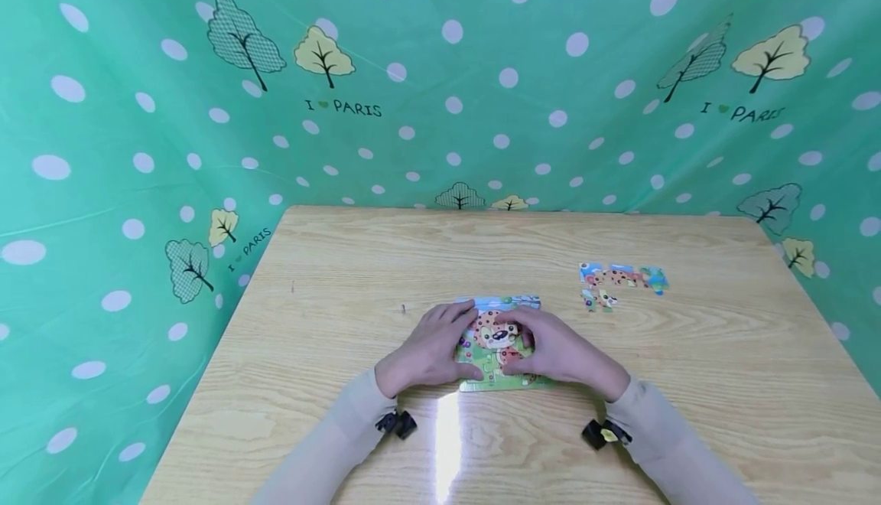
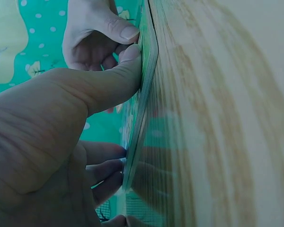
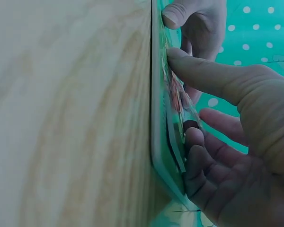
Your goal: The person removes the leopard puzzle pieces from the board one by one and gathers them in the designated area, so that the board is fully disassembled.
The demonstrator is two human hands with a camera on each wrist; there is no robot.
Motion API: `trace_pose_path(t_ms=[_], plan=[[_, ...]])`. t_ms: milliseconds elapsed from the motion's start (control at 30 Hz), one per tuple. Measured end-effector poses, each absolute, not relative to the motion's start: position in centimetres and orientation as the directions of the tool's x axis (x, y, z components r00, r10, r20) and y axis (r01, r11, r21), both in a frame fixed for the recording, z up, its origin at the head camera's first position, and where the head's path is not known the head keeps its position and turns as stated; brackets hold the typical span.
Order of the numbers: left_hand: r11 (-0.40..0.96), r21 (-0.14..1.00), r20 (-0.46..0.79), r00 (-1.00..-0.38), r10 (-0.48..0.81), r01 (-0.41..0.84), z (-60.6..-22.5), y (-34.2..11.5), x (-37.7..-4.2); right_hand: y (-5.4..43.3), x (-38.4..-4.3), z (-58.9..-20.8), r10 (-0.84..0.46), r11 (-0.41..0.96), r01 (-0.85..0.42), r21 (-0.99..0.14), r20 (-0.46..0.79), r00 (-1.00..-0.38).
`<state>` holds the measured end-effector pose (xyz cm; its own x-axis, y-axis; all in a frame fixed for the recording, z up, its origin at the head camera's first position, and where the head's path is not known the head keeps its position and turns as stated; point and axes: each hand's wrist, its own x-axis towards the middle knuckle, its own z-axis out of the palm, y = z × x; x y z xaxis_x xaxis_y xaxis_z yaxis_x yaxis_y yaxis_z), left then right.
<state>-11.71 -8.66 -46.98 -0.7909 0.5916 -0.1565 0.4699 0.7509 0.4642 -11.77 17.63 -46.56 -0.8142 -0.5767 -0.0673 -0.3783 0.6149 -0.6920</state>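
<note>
A jigsaw puzzle board [image 1: 482,385] with a spotted cartoon animal lies flat on the table in front of the person. The left hand [image 1: 435,344] rests over its left side, the thumb [image 2: 118,78] pressing on the near part and the other fingers touching the face farther up. Over the right half, the right hand [image 1: 554,344] curls its thumb and fingers about a puzzle piece [image 3: 176,97], which stands tilted up from the board in the right wrist view. Part of the picture is hidden under both hands.
Several loose puzzle pieces [image 1: 619,277] lie on the wooden table [image 1: 330,291] to the right, beyond the right hand. A small dark bit [image 1: 404,308] lies left of the board. A green dotted cloth [image 1: 482,138] hangs behind and beside the table.
</note>
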Motion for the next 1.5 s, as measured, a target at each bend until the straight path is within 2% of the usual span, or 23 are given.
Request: trace_pose_path(t_ms=[233, 467, 667, 900, 1167, 1500], plan=[[0.753, 0.457, -0.155, -0.791, 0.592, 0.474, -46.9, -8.7, -11.7, 17.9, -11.8, -46.9, -0.563, 0.596, -0.385, -0.705, -0.025, -0.826], [0.753, 0.462, -0.157, -0.793, 0.589, 0.468, -46.7, -8.7, -11.8, 18.5, -12.1, -47.0, -0.549, 0.512, -0.339, -0.790, 0.003, -0.836], [0.756, 0.463, -0.155, -0.797, 0.584, 0.464, -46.8, -8.6, -11.7, 19.1, -12.4, -46.8, -0.538, 0.475, -0.258, -0.841, -0.046, -0.842], [0.749, 0.460, -0.154, -0.788, 0.596, 0.476, -47.0, -8.4, -11.7, 19.5, -12.4, -46.8, -0.478, 0.497, -0.175, -0.850, -0.100, -0.872], [0.760, 0.459, -0.163, -0.797, 0.582, 0.461, -47.0, -8.5, -11.8, 20.0, -12.4, -46.1, -0.336, 0.425, 0.041, -0.904, -0.199, -0.920], [0.761, 0.466, -0.176, -0.796, 0.579, 0.451, -46.9, -8.7, -11.7, 21.5, -12.4, -45.9, -0.270, 0.398, 0.075, -0.914, -0.195, -0.943]])
